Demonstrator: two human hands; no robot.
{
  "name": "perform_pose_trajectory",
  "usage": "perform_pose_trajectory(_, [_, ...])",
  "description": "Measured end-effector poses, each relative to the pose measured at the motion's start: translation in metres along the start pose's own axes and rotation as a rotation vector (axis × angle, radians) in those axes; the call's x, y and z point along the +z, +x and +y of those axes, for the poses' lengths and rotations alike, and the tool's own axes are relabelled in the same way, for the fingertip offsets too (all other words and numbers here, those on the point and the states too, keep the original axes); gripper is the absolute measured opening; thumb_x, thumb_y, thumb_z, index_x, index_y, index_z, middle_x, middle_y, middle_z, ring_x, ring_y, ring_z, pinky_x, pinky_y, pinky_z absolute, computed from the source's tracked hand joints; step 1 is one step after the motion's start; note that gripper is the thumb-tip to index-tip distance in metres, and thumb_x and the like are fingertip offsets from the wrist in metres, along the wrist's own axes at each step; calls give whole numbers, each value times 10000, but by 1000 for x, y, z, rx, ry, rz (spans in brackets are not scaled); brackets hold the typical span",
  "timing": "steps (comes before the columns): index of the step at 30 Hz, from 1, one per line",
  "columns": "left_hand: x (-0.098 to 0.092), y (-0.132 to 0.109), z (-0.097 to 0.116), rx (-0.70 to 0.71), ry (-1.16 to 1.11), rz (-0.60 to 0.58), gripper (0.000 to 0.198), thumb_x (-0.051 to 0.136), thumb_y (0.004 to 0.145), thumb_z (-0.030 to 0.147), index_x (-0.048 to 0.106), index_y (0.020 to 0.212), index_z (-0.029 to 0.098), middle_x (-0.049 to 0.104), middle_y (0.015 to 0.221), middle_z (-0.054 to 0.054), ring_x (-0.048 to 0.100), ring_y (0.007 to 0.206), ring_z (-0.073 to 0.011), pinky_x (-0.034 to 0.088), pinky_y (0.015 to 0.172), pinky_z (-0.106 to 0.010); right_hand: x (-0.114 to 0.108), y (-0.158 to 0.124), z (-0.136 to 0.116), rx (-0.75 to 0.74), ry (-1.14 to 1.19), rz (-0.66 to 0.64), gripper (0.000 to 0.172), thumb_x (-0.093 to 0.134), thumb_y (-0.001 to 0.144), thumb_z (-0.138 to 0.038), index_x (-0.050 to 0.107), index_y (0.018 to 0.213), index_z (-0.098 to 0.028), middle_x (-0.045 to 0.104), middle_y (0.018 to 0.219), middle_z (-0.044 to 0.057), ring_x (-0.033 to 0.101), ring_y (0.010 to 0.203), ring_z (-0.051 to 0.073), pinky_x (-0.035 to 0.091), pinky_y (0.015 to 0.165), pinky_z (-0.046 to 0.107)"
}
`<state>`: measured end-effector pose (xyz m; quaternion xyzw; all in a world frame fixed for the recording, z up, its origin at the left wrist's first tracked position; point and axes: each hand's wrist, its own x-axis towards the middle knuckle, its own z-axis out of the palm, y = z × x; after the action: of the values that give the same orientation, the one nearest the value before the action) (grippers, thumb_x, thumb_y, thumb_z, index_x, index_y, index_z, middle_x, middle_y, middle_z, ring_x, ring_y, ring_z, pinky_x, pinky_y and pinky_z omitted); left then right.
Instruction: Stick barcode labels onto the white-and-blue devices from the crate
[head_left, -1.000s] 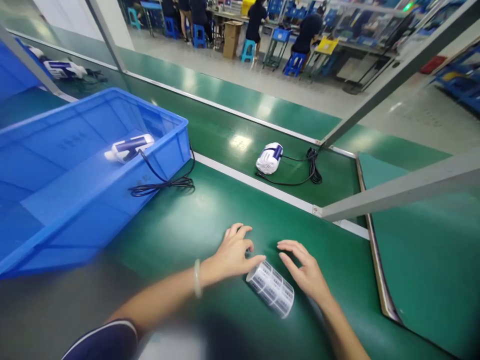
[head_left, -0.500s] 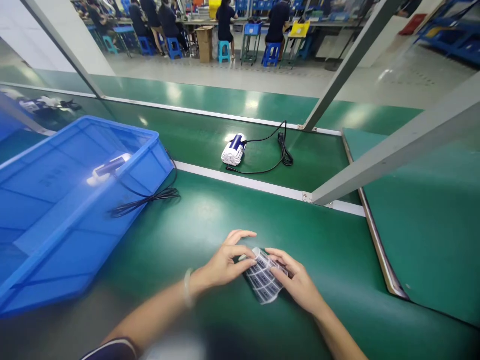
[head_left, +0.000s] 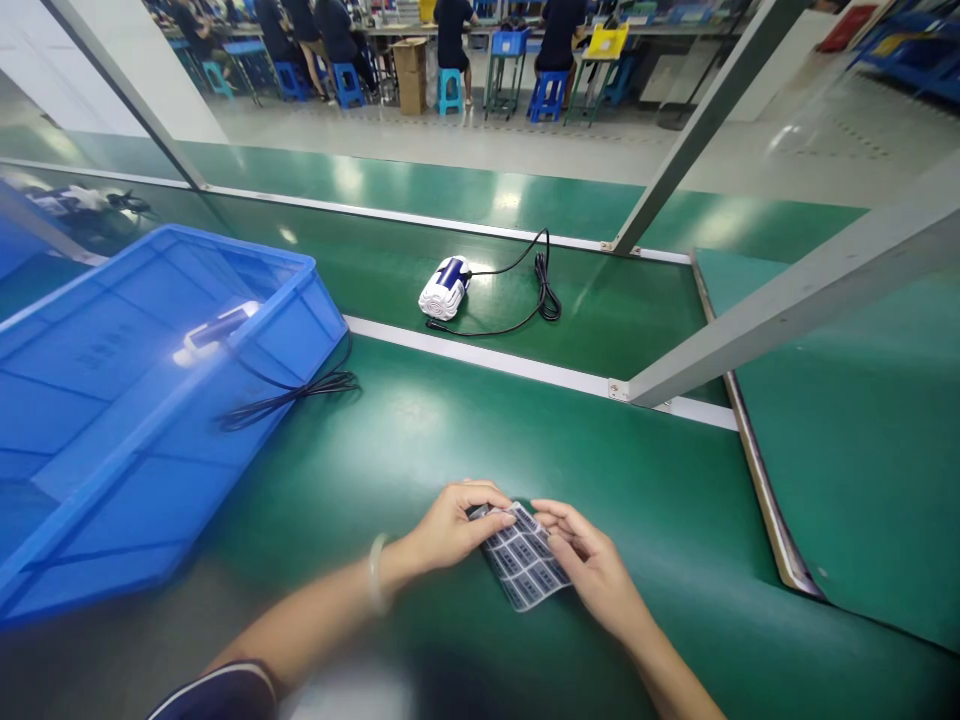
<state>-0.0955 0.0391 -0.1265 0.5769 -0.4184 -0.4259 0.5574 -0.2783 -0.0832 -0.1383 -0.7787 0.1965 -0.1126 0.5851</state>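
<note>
A sheet of dark printed labels with pale borders (head_left: 527, 567) is held low over the green table. My left hand (head_left: 459, 522), with a pale bangle on its wrist, pinches the sheet's upper left corner between thumb and fingers. On the other side, my right hand (head_left: 583, 555) grips the right edge, its thumb in front. Farther off, a white and dark-blue device (head_left: 445, 288) lies on the green belt, its black cable (head_left: 546, 290) coiled to its right.
A blue crate (head_left: 161, 480) stands at left; a similar white device (head_left: 217, 333) with a black cable (head_left: 300, 393) rests at its rim. Grey metal posts (head_left: 780, 290) rise beyond the table. People sit in the background.
The sheet looks flatter than before. My left fingers have closed down onto its corner. On the belt, the white and dark-blue device with its cable has shifted left.
</note>
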Motion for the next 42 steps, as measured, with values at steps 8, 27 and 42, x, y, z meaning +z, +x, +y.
perform_pose_trajectory(8, [-4,1,0,-127,-113,-11,397,761,731,340,667,1057,133,654,906,-53,563,848,-152,441,797,-247,5,0,0,-31,-79,68,174,544,980,-321,569,1146,-274,605,1032,6,579,921,177,435,812,253])
perform_pose_trajectory(27, [-5,2,6,-151,-145,11,319,718,765,360,684,951,102,632,807,-42,546,754,-130,434,715,-228,8,-5,8,-5,-34,213,202,599,942,-369,613,1107,-252,598,1033,39,580,950,212,470,834,266])
perform_pose_trajectory(42, [-3,0,7,-257,-75,147,415,656,772,429,489,549,121,408,531,45,367,528,-62,292,506,-191,12,-2,-3,-39,-16,117,132,553,976,-303,632,893,-238,598,836,1,571,764,182,424,704,260])
